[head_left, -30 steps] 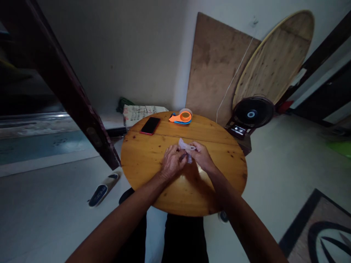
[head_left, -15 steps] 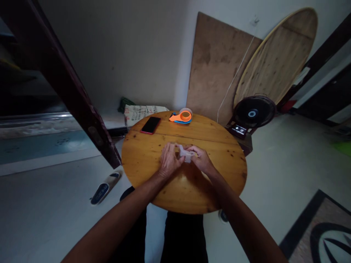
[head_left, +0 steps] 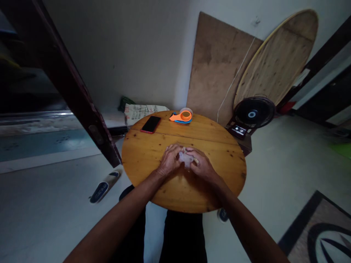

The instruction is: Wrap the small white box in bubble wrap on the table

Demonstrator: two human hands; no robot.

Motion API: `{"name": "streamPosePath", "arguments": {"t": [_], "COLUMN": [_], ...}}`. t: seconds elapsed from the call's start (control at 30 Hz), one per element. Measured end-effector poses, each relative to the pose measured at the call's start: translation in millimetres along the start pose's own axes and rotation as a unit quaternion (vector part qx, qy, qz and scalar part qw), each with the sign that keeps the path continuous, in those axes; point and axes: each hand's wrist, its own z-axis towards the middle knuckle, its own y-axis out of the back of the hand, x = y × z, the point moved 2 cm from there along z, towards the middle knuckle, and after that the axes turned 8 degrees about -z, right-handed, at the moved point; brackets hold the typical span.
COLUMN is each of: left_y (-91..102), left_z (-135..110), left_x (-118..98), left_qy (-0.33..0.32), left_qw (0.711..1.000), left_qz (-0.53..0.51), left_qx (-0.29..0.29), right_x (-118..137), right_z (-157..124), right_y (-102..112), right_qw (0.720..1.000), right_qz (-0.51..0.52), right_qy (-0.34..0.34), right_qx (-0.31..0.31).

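Observation:
Between my two hands is a small, whitish translucent piece with an irregular, branched outline (head_left: 186, 159); its exact kind I cannot make out. My left hand (head_left: 171, 159) grips it from the left, fingers curled. From the other side my right hand (head_left: 201, 163) pinches it, thumb below and fingers over the top. Both hands are just above the middle of a round wooden table (head_left: 145, 153). Beyond them on the tabletop lies an orange and blue tape dispenser (head_left: 183, 116) with a clear roll. A phone with a red edge (head_left: 150, 124) rests to its left.
Behind the table a printed white sack (head_left: 144, 110) lies by the wall. A brown board (head_left: 219, 62) and a round wooden top (head_left: 279, 54) lean there. A dark round fan (head_left: 252, 114) stands at right. A slipper (head_left: 104, 187) is on the floor at left.
The whitish piece has been turned and lowered slightly toward me. My hands have drawn closer together around it, the right one shifting a little nearer.

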Motion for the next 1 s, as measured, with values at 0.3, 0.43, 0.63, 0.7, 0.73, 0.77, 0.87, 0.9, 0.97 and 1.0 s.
{"name": "streamPosePath", "arguments": {"t": [0.3,0.43,0.63,0.7,0.73,0.77,0.87,0.9,0.97,1.0], "left_y": [0.5,-3.7,2.1,6.3,8.1,9.4,9.5,8.4,5.7,4.5], "left_z": [-6.0,-6.3,-4.2,-3.0,-2.5,-2.1,-1.2,-1.0,-0.6,-0.4], "left_x": [1.3,5.5,0.1,-3.8,-5.3,-6.3,-4.8,-3.0,1.6,3.8], "left_qy": [-0.026,-0.022,-0.01,0.0,0.012,0.03,0.088,0.103,0.132,0.146], "left_qw": [0.999,0.999,0.998,0.999,0.999,0.999,0.996,0.994,0.988,0.983], "left_qz": [0.002,-0.024,-0.059,-0.045,-0.036,-0.03,-0.027,-0.034,-0.074,-0.111], "left_qx": [0.027,0.025,0.029,0.024,0.018,0.011,-0.003,-0.004,0.0,0.005], "right_x": [-1.8,0.0,4.5,5.3,4.9,4.0,0.0,-1.6,-5.3,-7.2], "right_z": [-3.6,-2.3,1.5,6.4,9.5,12.9,21.5,23.5,25.6,25.8], "right_y": [-13.2,-14.9,-10.4,-3.0,1.0,4.4,10.4,10.8,9.0,7.1], "right_qw": [0.993,0.994,0.999,0.999,0.995,0.987,0.937,0.922,0.905,0.902], "right_qz": [-0.106,-0.096,-0.023,0.036,0.076,0.124,0.26,0.287,0.315,0.32], "right_qy": [0.047,0.041,0.01,-0.03,-0.058,-0.091,-0.178,-0.198,-0.225,-0.233], "right_qx": [-0.011,-0.023,-0.034,-0.016,0.008,0.044,0.152,0.17,0.176,0.17]}}
